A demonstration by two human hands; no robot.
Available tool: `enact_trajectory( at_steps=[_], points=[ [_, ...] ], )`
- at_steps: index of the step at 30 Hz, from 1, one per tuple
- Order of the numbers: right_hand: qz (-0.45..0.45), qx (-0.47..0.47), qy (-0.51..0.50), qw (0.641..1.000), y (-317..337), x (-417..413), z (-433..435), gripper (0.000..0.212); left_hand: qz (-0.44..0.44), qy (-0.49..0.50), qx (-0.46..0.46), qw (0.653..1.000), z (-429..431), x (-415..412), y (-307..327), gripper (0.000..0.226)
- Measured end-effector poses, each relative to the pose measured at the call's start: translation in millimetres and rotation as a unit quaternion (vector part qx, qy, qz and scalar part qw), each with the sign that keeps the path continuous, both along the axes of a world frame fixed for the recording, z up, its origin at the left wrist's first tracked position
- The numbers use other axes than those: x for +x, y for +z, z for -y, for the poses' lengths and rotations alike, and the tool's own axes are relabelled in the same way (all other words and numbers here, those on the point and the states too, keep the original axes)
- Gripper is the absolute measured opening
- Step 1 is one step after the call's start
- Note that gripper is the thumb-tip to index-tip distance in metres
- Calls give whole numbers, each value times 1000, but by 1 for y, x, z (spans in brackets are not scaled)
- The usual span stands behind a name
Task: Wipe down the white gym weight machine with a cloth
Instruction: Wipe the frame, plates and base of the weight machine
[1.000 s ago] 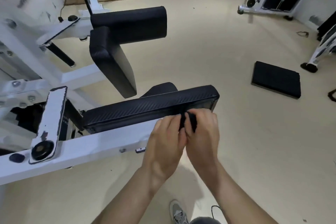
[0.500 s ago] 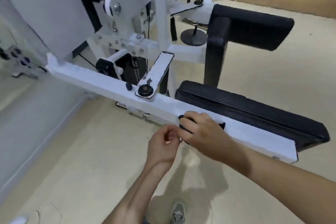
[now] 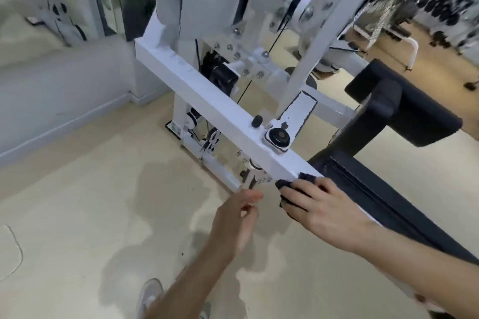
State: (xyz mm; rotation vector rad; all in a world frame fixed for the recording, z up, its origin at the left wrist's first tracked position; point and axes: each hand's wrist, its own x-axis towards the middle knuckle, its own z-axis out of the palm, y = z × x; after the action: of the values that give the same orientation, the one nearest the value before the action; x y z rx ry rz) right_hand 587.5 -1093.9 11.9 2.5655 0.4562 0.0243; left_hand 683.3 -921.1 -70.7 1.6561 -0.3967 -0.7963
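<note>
left hand pulled away, right hand holding cloth on machine beam

Smooth beige floor is carrying the white steel weight machine on its base. Grey sneaker is standing at bottom edge. Thin pale cord is lying far left.
</note>
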Motion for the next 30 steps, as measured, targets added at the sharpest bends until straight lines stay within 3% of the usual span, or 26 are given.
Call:
enact_trajectory(
  at_steps=[3,6,10,13,16,19,22,25,28,30],
  points=[
    [-8,-42,51,998,2,85,-23,30,14,46,13,999,-17,20,-11,33],
    [-9,-26,53,998,4,168,-39,27,0,126,6,992,-31,44,-20,35],
    [-25,-2,-37,999,0,245,-66,39,5,121,-44,992,-27,83,-11,33],
    [-27,35,-89,995,2,221,-66,42,3,155,-54,987,-13,131,4,24],
    [-23,78,-94,992,7,168,-48,58,53,101,-22,993,0,147,13,10],
    [-13,104,-114,988,9,176,-49,75,-9,119,-69,990,6,144,11,7],
    [19,146,-121,982,-5,244,-71,70,-78,237,-141,958,4,187,11,20],
    [65,221,-207,951,-18,296,-88,60,-114,303,-214,922,4,232,17,31],
    [63,254,-218,940,-21,287,-73,66,-139,339,-210,907,23,221,16,48],
    [18,334,-197,921,-15,270,-55,70,-142,334,-206,909,37,195,19,50]
  ],
)
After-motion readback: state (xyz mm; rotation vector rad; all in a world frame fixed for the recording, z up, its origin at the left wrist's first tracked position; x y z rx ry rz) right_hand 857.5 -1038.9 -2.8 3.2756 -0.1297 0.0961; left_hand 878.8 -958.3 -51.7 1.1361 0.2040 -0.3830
